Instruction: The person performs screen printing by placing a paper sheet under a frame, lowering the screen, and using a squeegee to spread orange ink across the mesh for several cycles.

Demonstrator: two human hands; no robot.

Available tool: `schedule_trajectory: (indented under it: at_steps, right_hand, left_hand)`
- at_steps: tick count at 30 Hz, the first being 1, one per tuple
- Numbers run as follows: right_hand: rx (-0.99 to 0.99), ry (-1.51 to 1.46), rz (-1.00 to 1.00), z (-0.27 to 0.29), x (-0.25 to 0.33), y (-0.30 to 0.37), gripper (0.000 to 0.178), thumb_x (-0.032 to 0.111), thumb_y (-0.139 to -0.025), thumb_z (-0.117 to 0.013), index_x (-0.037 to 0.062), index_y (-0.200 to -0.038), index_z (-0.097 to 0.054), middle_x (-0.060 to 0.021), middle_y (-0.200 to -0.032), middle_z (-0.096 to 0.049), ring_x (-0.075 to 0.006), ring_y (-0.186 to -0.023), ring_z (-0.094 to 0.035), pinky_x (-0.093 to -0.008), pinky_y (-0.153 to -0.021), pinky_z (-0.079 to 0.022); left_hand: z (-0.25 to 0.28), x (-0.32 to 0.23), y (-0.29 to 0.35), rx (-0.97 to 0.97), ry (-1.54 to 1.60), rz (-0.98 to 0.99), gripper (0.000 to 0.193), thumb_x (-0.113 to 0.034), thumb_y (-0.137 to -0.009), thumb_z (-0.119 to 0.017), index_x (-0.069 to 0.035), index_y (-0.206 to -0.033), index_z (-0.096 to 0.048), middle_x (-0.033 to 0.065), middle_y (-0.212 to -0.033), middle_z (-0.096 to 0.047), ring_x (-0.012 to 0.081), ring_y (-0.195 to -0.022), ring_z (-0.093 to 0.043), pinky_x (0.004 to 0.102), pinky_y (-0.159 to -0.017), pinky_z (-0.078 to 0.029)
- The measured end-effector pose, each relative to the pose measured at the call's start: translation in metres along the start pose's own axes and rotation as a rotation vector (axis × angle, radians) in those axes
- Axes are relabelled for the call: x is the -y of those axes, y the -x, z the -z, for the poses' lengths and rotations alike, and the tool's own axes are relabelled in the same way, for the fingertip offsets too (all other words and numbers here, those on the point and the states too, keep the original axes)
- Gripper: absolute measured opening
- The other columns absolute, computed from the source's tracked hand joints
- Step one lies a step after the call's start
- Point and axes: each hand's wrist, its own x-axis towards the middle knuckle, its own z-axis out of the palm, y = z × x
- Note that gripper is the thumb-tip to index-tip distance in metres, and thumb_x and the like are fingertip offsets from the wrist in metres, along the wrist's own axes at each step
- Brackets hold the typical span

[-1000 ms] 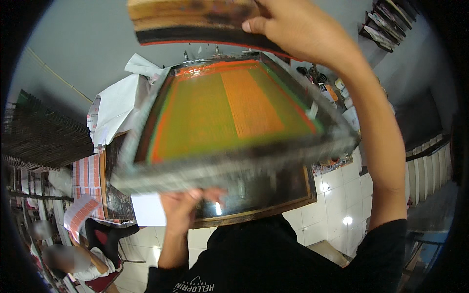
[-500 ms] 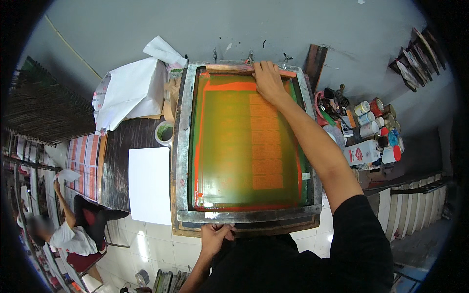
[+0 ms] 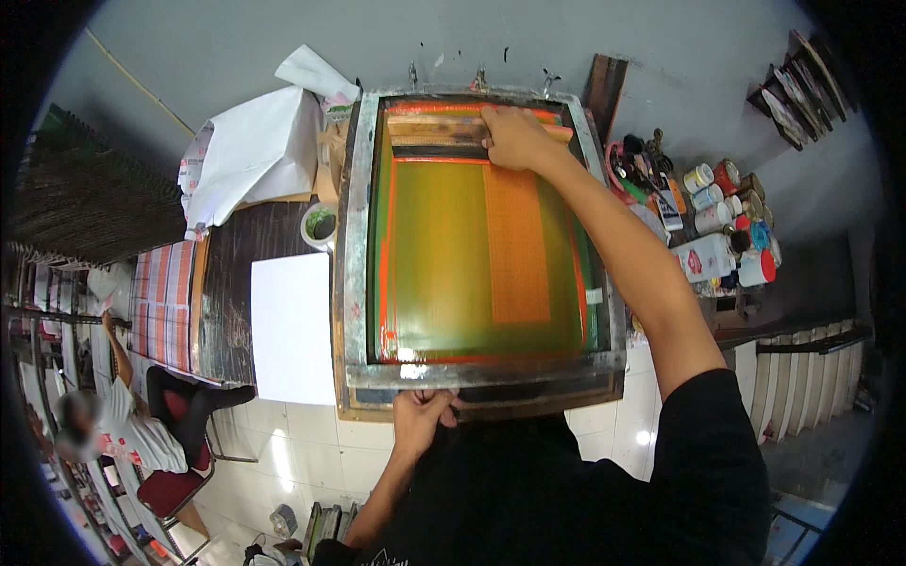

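Observation:
In front of me lies a screen-printing frame (image 3: 357, 245) with metal bars and yellow-green mesh (image 3: 439, 255). Orange ink lines the mesh's edges, and an orange patterned column (image 3: 517, 250) shows right of its middle. My right hand (image 3: 519, 139) is closed over a wooden squeegee (image 3: 436, 129) at the far end of the mesh. The squeegee lies crosswise, its dark blade edge toward me, with a thin line of orange ink along it. At the near edge of the base board, below the frame, my left hand (image 3: 422, 415) has its fingers curled together; what they grip is hidden.
White paper (image 3: 293, 325) lies left of the frame, with a tape roll (image 3: 318, 225) above it. A paper-wrapped stack (image 3: 260, 146) stands farther back. On the right are several jars (image 3: 713, 219) and a white jug (image 3: 703, 258). A seated person (image 3: 142, 429) is at far left.
My right hand has drawn the squeegee a little toward me from the frame's far bar, tilting it so its broad face shows. My left hand stays at the near edge. The view has shifted slightly.

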Motion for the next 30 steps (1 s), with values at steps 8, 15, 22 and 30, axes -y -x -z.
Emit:
schedule_trajectory:
  at_steps: [8, 15, 22, 30]
  right_hand:
    - [-0.235, -0.122, 0.154, -0.023, 0.083, 0.176, 0.025, 0.013, -0.085, -0.066, 0.0015, -0.105, -0.055, -0.0205, -0.099, -0.061, -0.039, -0.098, -0.058, -0.0506, -0.085, -0.043]
    - [-0.252, -0.144, 0.111, -0.014, 0.133, 0.27, 0.025, 0.013, -0.081, -0.068, 0.0006, -0.099, -0.056, -0.0172, -0.091, -0.058, -0.0352, -0.092, -0.057, -0.047, -0.081, -0.042]
    - [0.004, -0.25, 0.08, -0.005, 0.123, 0.255, 0.04, 0.018, -0.079, -0.077, 0.0002, -0.107, -0.054, -0.0193, -0.1, -0.061, -0.0367, -0.099, -0.057, -0.0471, -0.086, -0.042]
    - [-0.088, -0.168, 0.157, -0.035, 0.13, 0.26, 0.039, 0.016, -0.077, -0.076, 0.0018, -0.106, -0.055, -0.0165, -0.096, -0.06, -0.034, -0.092, -0.057, -0.0448, -0.081, -0.041]
  left_hand:
    - [-0.003, -0.012, 0.002, 0.015, -0.01, -0.035, 0.033, -0.02, -0.094, -0.066, 0.005, -0.072, -0.069, 0.0084, -0.058, -0.064, 0.0111, -0.046, -0.056, 0.0246, -0.048, -0.044]
    - [-0.002, -0.018, -0.001, 0.114, 0.236, 0.043, 0.022, -0.016, -0.093, -0.065, 0.006, -0.091, -0.067, 0.0199, -0.087, -0.073, 0.0199, -0.064, -0.069, 0.0295, -0.061, -0.055]
    - [0.01, -0.017, 0.001, 0.195, 0.584, 0.235, 0.029, -0.012, -0.09, -0.057, 0.009, -0.11, -0.058, 0.0279, -0.122, -0.066, 0.0331, -0.105, -0.07, 0.0398, -0.092, -0.057]
    - [0.012, -0.002, -0.008, 0.13, 0.59, 0.319, 0.037, -0.013, -0.09, -0.049, 0.012, -0.116, -0.058, 0.0266, -0.118, -0.068, 0.0265, -0.09, -0.072, 0.0364, -0.084, -0.057]
